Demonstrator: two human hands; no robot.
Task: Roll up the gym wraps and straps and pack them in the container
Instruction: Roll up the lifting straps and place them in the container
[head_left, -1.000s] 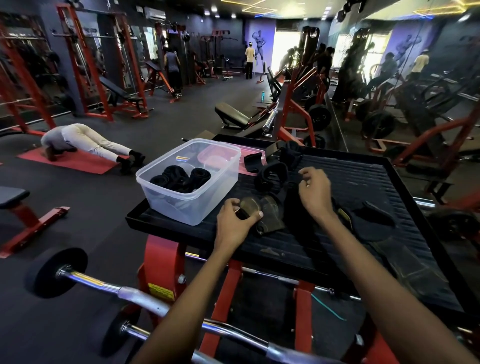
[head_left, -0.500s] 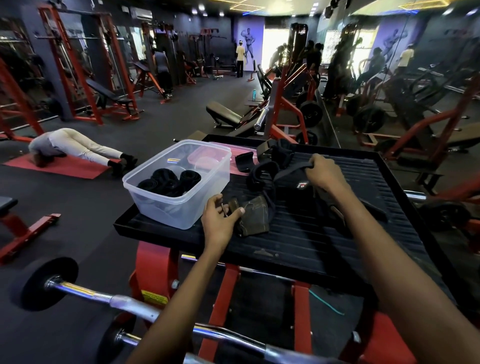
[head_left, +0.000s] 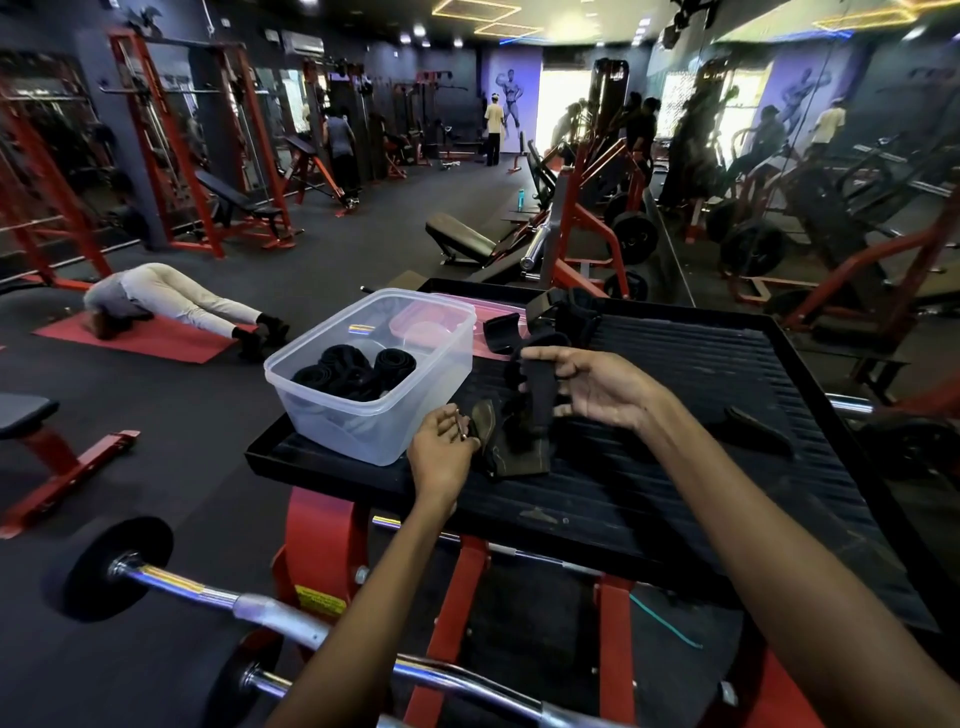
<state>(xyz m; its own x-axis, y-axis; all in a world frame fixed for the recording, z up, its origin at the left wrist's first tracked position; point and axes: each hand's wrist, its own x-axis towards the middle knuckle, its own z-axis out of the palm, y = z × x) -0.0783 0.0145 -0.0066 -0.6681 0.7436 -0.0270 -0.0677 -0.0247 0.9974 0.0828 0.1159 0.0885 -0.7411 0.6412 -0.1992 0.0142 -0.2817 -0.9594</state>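
Black strap (head_left: 537, 387) held up between both hands over the black platform (head_left: 727, 467).

Its upper end is pinched by the right hand (head_left: 597, 387); the lower end, with a metal ring, is gripped by the left hand (head_left: 441, 452). Just left of the left hand, the clear container (head_left: 374, 421) is seen holding rolled wraps (head_left: 358, 371).

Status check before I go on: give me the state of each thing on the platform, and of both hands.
Container: open, lid off, on the platform.
Rolled wraps: rolled, inside the container.
Pink lid: behind the container.
Black strap: unrolled, held up.
Left hand: pinches the strap's lower end.
Right hand: grips the strap's upper end.
Loose straps: unrolled.
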